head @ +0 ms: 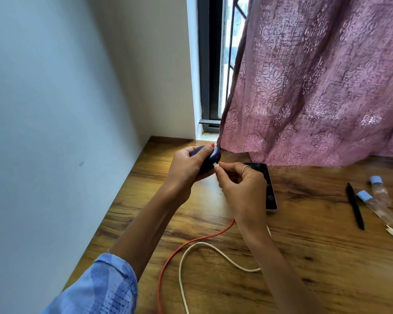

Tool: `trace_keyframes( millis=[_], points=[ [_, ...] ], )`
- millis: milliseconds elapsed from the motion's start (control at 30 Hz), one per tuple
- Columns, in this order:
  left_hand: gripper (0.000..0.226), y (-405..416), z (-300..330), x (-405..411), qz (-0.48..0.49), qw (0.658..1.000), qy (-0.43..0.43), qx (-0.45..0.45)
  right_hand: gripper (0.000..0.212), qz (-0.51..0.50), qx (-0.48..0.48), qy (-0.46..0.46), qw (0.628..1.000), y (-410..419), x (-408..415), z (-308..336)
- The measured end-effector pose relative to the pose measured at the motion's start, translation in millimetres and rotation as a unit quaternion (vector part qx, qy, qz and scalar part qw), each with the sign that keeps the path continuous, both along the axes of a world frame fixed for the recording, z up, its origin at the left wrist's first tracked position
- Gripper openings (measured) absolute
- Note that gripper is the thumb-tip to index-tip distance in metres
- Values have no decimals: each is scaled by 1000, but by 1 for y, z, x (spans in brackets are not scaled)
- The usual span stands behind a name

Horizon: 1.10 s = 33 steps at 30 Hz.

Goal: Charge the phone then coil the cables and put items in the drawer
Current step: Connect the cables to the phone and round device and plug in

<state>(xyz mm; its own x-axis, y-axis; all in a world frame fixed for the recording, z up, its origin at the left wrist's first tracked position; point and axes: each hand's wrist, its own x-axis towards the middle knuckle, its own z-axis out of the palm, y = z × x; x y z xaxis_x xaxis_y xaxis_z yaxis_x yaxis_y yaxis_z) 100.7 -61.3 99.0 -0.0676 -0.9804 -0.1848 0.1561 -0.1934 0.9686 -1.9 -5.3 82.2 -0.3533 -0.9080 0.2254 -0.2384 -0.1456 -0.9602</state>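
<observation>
A: What has the left hand got?
B: Its fingers are curled round a dark navy, rounded object, held up above the brown wood-grain bench near the back corner. What the object is I cannot tell.

A: And the right hand?
B: Thumb and fingertips pinch the small white plug of a cable, with the plug's tip touching the navy object's side.

A: Where is the phone?
B: The black-screened phone with a pale edge lies flat on the bench just behind the right hand, partly hidden by it, close under the hem of the mauve patterned curtain.

A: The cables?
B: A thin white cable loops across the bench below the right wrist. A thin orange-red cable runs from under that wrist toward the near edge, crossing beside the white one. Which cable the plug belongs to is hidden by the hand.

A: Anything else?
B: To the right, well apart from the hands, lie a black pen and two clear little bottles with pale blue caps. A blue patterned sleeve covers the left forearm.
</observation>
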Motion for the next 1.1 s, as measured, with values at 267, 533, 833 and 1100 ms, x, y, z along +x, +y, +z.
trace_keyframes(
  millis=[267,533,833,1100],
  points=[
    [25,0,3,2,-19,993,-102,-50,6,16,23,-10,1000,0,1,-2],
    [17,-5,-6,-3,19,985,-154,-81,10,17,35,-106,994,-3,6,-6],
    [26,-17,-36,1,48,979,-193,-44,11,8,71,-136,988,-17,14,-29],
    [48,-51,-70,20,-106,969,-215,64,12,51,190,-94,976,-53,10,-67]
  ],
)
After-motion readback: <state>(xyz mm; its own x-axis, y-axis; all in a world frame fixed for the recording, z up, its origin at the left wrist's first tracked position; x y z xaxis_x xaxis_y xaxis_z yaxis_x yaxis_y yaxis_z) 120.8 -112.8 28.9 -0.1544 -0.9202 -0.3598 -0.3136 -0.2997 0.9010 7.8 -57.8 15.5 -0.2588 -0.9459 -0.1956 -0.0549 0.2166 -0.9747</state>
